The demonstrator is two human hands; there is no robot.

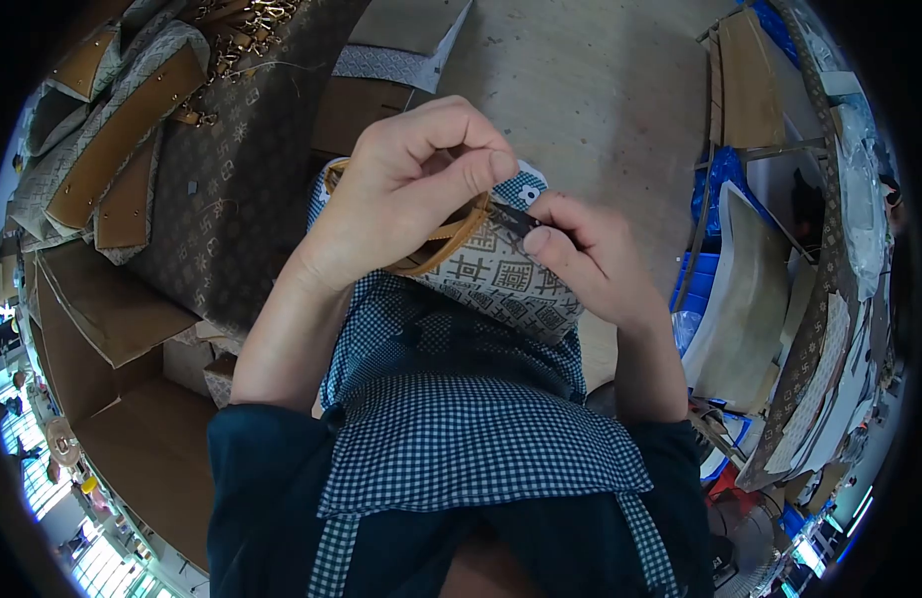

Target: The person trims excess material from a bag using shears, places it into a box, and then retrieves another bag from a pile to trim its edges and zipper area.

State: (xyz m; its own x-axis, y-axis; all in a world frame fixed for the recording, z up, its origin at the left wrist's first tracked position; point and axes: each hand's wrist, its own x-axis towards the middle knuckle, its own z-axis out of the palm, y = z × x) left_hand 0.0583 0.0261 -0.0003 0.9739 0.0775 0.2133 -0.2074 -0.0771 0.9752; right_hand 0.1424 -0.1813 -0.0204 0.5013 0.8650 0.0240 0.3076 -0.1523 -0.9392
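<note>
On my lap rests a patterned bag [511,277], beige with dark printed motifs and a tan leather edge along its opening. My left hand [406,189] is raised over that edge, thumb and fingers pinched together; whatever is between the tips is too fine to make out. In my right hand [596,257] is a pair of black thread snips [513,215], gripped between thumb and fingers. Their pointed blades reach the tan trim [459,239] just below my left fingertips. Part of the bag's opening is hidden behind my left hand and wrist.
To the left, a table covered in dark patterned material [232,189] bears several bag pieces with tan leather [132,140] and metal clasps [252,35]. An open cardboard box [152,448] stands below it. A rack with sheets of material [745,289] stands at the right.
</note>
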